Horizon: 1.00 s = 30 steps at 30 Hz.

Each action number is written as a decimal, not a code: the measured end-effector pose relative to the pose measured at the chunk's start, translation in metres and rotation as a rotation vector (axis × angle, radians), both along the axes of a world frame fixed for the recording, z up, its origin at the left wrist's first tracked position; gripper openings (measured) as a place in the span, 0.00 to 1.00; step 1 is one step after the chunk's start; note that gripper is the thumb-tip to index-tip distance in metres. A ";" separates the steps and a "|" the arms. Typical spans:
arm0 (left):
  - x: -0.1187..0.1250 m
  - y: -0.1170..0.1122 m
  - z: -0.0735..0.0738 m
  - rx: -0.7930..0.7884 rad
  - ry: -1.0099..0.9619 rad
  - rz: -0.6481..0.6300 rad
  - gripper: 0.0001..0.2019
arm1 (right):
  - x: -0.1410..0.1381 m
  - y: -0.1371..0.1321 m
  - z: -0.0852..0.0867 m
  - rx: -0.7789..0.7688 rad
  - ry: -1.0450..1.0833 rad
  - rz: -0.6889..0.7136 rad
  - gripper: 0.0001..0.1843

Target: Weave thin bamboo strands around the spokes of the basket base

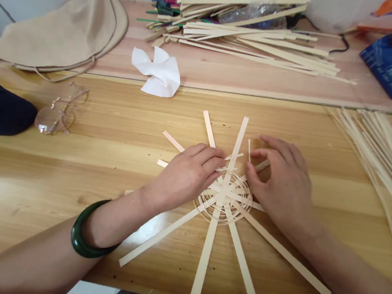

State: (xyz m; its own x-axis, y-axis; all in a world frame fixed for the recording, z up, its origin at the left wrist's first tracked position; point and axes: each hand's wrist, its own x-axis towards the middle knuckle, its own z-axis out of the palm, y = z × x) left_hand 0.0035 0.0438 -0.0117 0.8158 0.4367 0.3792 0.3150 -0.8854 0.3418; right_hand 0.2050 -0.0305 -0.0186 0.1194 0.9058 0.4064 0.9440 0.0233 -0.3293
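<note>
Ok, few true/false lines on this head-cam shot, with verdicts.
The left hand wears a green bangle above the wrist. True.

The right hand is away from the weave. False: its fingers are on a strip at the weave's edge.

Glasses lie left of the hands. True.

The tissue is under the left hand. False: it lies on the raised board beyond.
</note>
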 end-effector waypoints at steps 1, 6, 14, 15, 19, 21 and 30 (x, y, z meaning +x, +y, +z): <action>0.000 0.000 0.000 -0.003 -0.001 -0.001 0.10 | 0.000 0.000 0.000 0.003 0.016 0.003 0.07; 0.000 0.000 0.000 -0.017 -0.002 -0.001 0.11 | 0.001 0.001 -0.004 0.009 0.157 0.110 0.08; 0.000 -0.001 0.001 -0.020 0.003 -0.006 0.11 | 0.008 0.002 -0.002 -0.024 0.100 0.235 0.08; -0.001 0.000 0.001 -0.013 0.006 -0.008 0.11 | 0.009 0.002 -0.002 -0.036 0.094 0.224 0.09; -0.002 0.001 0.000 -0.012 0.017 -0.013 0.11 | 0.009 0.002 -0.002 -0.068 0.113 0.213 0.07; -0.002 0.002 0.001 -0.016 0.012 -0.012 0.11 | 0.009 0.002 -0.003 -0.092 0.150 0.236 0.07; -0.001 0.002 -0.002 -0.051 0.005 -0.030 0.12 | 0.008 0.003 -0.004 -0.125 0.219 0.250 0.08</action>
State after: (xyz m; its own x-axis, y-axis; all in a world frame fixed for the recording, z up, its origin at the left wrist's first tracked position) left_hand 0.0028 0.0458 -0.0133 0.8309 0.4304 0.3526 0.2901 -0.8759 0.3855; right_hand 0.2127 -0.0275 -0.0223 -0.0402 0.9592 0.2799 0.8206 0.1915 -0.5384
